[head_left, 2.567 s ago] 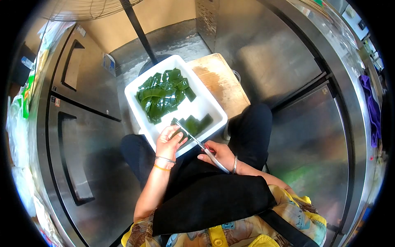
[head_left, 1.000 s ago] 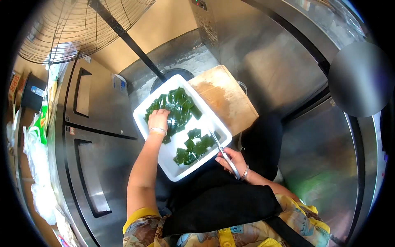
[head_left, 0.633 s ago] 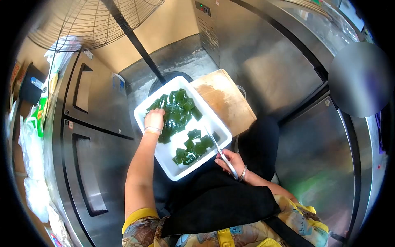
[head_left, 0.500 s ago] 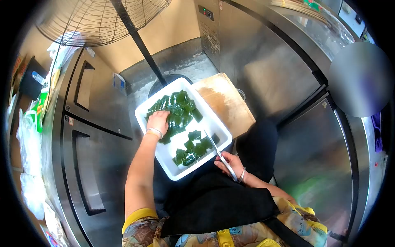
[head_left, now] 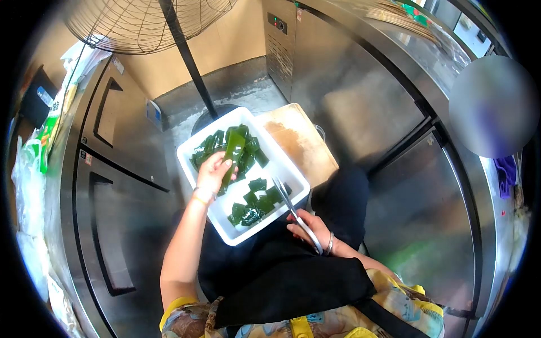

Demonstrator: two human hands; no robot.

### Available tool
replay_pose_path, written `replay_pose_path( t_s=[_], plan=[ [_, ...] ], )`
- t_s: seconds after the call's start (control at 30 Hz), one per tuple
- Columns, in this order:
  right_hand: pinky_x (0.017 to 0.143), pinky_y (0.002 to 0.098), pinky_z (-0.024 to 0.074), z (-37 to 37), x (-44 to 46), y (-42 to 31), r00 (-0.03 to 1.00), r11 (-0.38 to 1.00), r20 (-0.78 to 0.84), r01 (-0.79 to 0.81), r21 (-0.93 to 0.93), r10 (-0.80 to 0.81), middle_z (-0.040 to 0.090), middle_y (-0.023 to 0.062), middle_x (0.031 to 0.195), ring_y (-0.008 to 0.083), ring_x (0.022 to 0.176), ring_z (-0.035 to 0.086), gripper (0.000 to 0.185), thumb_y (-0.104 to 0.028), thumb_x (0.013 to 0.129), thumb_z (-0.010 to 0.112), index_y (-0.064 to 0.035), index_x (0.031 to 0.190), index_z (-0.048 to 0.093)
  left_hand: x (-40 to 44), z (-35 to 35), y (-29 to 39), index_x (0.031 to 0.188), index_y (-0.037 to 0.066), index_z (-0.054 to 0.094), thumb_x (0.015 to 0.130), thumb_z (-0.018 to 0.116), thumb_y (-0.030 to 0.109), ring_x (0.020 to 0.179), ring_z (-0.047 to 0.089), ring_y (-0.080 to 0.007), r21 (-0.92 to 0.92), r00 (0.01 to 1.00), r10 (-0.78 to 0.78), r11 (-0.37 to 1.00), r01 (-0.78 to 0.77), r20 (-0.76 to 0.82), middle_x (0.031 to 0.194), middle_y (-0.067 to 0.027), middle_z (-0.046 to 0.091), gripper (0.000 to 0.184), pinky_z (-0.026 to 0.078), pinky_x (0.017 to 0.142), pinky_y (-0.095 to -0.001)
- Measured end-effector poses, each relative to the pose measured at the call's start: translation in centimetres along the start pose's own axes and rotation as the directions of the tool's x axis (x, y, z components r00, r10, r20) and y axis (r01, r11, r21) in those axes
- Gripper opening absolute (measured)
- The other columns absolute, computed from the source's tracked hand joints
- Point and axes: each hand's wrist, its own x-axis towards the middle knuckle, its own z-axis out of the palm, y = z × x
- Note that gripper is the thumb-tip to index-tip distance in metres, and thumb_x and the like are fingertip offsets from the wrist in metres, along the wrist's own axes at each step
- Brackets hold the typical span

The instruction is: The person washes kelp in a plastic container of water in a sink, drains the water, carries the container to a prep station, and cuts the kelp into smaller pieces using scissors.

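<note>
My left hand (head_left: 211, 176) pinches a long dark green strip (head_left: 234, 147), raised over the white tray (head_left: 225, 230). My right hand (head_left: 313, 228) is closed round the handles of the scissors (head_left: 298, 218); their blades point up and left over the tray's right rim, slightly parted, with nothing between them. Overlapping green strips (head_left: 211, 144) fill the tray's far part. Smaller green pieces (head_left: 252, 210) lie in its near part. The tray rests across my lap.
A wooden board (head_left: 301, 143) lies just beyond the tray's right side. The fan's black pole (head_left: 191, 67) rises behind the tray. Steel cabinets stand left (head_left: 121, 225) and right (head_left: 417, 191). A blurred round patch covers part of the right edge.
My left hand has lifted a long strip out of the pile and holds it up. The scissors' blades have come slightly apart. The camera view has shifted a little.
</note>
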Motion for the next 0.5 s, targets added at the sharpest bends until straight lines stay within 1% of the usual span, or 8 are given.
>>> replay_pose_path(
  t_s=[0.07,0.1,0.13,0.2,0.23,0.27,0.33,0.5],
  plan=[
    [0.064,0.0254,0.0467,-0.1,0.1,-1.0,0.999,0.982,0.019,0.048,-0.184,-0.045,0.059,0.0054,0.074,0.0107,0.067,0.055,0.029,-0.025,0.085,0.066,-0.0030,0.100,0.056,-2.5,1.1,1.8,0.111,0.001,0.056,0.091,0.054,0.010,0.073,0.060,-0.0121,-0.108,0.994,-0.062,0.992,0.071,0.087,0.087,-0.0064,0.063,0.022,0.050,0.061,-0.0251],
    [0.068,0.0276,0.0473,-0.1,0.1,-1.7,0.999,0.985,0.040,0.034,-0.169,-0.027,0.060,0.0074,0.077,0.0129,0.072,0.056,0.034,-0.030,0.084,0.067,-0.0027,0.102,0.057,-3.5,1.5,2.3,0.110,0.001,0.057,0.091,0.055,0.011,0.075,0.059,-0.0121,-0.114,0.991,-0.045,0.992,0.059,0.125,0.086,-0.0055,0.062,0.022,0.049,0.061,-0.0244],
    [0.068,0.0276,0.0473,-0.1,0.2,-2.0,0.999,0.986,0.037,0.026,-0.165,-0.020,0.060,0.0074,0.077,0.0129,0.072,0.056,0.034,-0.030,0.084,0.067,-0.0027,0.102,0.057,-4.4,1.8,2.6,0.110,0.001,0.057,0.091,0.055,0.013,0.074,0.059,-0.0115,-0.118,0.989,-0.071,0.989,0.087,0.132,0.085,-0.0048,0.062,0.022,0.048,0.058,-0.0232],
    [0.068,0.0283,0.0476,-0.2,0.3,-2.5,0.989,0.959,0.042,0.151,-0.242,-0.145,0.061,0.0086,0.079,0.0137,0.072,0.057,0.037,-0.032,0.084,0.067,-0.0025,0.104,0.057,-5.5,2.1,2.7,0.110,0.001,0.058,0.091,0.056,0.014,0.074,0.060,-0.0107,-0.127,0.964,-0.122,0.980,0.155,0.237,0.085,-0.0041,0.063,0.023,0.047,0.057,-0.0221],
    [0.069,0.0298,0.0481,-0.2,0.3,-2.6,0.983,0.945,0.043,0.186,-0.270,-0.181,0.062,0.0107,0.081,0.0166,0.072,0.059,0.041,-0.034,0.083,0.067,-0.0021,0.106,0.057,-5.8,2.3,2.9,0.111,0.001,0.057,0.091,0.058,0.015,0.074,0.060,-0.0101,-0.100,0.948,-0.138,0.980,0.173,0.288,0.086,-0.0039,0.063,0.025,0.047,0.056,-0.0215],
    [0.069,0.0298,0.0481,-0.3,0.4,-2.8,0.984,0.946,0.040,0.179,-0.270,-0.175,0.062,0.0107,0.081,0.0166,0.072,0.059,0.041,-0.034,0.083,0.067,-0.0021,0.106,0.057,-6.3,2.7,3.4,0.111,0.001,0.057,0.090,0.058,0.015,0.075,0.061,-0.0099,-0.056,0.937,-0.201,0.973,0.225,0.285,0.087,-0.0036,0.063,0.025,0.047,0.055,-0.0213],
    [0.069,0.0309,0.0485,-0.5,0.4,-3.1,0.979,0.913,0.084,0.203,-0.354,-0.185,0.062,0.0129,0.082,0.0196,0.073,0.060,0.042,-0.034,0.083,0.068,-0.0016,0.107,0.057,-6.5,3.2,3.1,0.110,0.001,0.058,0.091,0.058,0.016,0.075,0.061,-0.0091,-0.062,0.923,-0.202,0.970,0.234,0.326,0.086,-0.0027,0.063,0.024,0.046,0.054,-0.0204],
    [0.069,0.0316,0.0488,-0.6,0.4,-3.0,0.985,0.924,0.081,0.174,-0.341,-0.155,0.062,0.0142,0.084,0.0210,0.074,0.061,0.043,-0.035,0.082,0.069,-0.0019,0.107,0.058,-6.5,4.3,2.7,0.109,0.001,0.058,0.091,0.057,0.014,0.070,0.058,-0.0064,0.007,0.882,-0.242,0.965,0.262,0.405,0.084,-0.0018,0.062,0.023,0.045,0.052,-0.0188]
  ],
)
